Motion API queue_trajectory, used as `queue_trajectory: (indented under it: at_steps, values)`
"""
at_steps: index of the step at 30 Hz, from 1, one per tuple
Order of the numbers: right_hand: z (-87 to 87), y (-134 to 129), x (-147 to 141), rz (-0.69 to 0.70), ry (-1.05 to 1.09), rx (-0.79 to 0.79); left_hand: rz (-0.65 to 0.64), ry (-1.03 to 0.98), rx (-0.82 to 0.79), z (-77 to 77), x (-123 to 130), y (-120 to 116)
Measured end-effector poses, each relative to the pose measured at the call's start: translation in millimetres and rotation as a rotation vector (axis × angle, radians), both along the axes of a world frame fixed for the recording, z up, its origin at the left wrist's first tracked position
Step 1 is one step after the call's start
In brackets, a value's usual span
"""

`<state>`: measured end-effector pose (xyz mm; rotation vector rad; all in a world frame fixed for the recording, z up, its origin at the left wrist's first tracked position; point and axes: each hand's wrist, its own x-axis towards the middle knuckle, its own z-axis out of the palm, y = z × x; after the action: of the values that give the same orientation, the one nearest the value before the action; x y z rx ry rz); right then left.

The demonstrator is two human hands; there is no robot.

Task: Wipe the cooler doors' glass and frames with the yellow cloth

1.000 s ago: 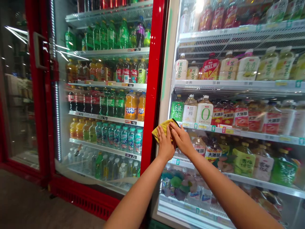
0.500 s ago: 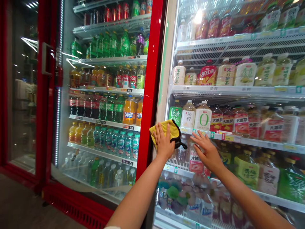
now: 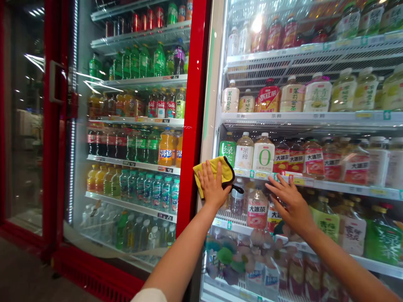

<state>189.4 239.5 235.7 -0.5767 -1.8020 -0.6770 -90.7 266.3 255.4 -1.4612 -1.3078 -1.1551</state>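
A yellow cloth [image 3: 227, 171] with black edging and a small black loop lies flat against the left border of the glass door. My left hand [image 3: 210, 181] presses it there, palm down with fingers stretched over it. My right hand [image 3: 291, 201] is open with spread fingers, at the glass in front of a lower shelf. It holds nothing; whether its fingertips touch the glass I cannot tell. Behind the glass, between my hands, stands a bottle with a pink label [image 3: 257, 209].
The right glass-door cooler holds rows of bottled drinks on white shelves [image 3: 283, 118]. A red upright [image 3: 188, 167] separates it from the left cooler, also stocked with bottles and cans. A door handle [image 3: 54, 82] sticks out farther left. Flower shapes [image 3: 231, 256] show low on the right door.
My right hand has moved to the right across the glass, away from my left hand. The cloth and my left hand stay at almost the same spot. The view has shifted slightly.
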Motion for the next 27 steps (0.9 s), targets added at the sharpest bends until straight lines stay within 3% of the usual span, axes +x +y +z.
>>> queue_trajectory:
  at_steps: [2, 5, 8, 10, 13, 16, 19, 21, 24, 27]
  values:
    - [-4.8, -0.9, 3.9, -0.032, -0.046, 0.002, -0.052, 0.114, -0.009, -7.2, 2.8, -0.7]
    - [-17.2, -3.3, 10.9, -0.125, -0.17, 0.006, -0.143, 0.341, -0.052, -30.7, -14.4, -5.3]
    - [-24.1, -6.1, 17.9, -0.269, -0.264, 0.001, -0.119, 0.26, -0.062, -39.9, -25.6, -7.7]
    - [-22.8, -7.6, 19.5, -0.372, -0.278, -0.019, -0.071, 0.111, -0.041, -29.9, -13.7, -5.9]
    - [-17.4, -8.3, 15.9, -0.478, -0.253, -0.054, -0.021, -0.055, 0.0, -6.6, 25.6, -0.5]
    - [-16.7, -7.2, 11.4, -0.489, -0.237, -0.065, -0.075, 0.072, -0.004, -2.7, 51.7, 2.0]
    - [-22.1, -5.9, 13.3, -0.464, -0.24, -0.055, -0.209, 0.412, -0.021, -20.5, 37.3, -1.0]
    - [-25.9, -5.6, 17.8, -0.457, -0.25, -0.052, -0.242, 0.508, -0.034, -29.9, 15.2, -4.7]
    - [-27.9, -6.4, 24.7, -0.457, -0.262, -0.058, -0.15, 0.326, -0.059, -21.2, -1.8, -7.5]
    - [-27.0, -7.2, 28.8, -0.454, -0.264, -0.06, -0.059, 0.091, -0.038, 6.3, 18.8, -2.7]
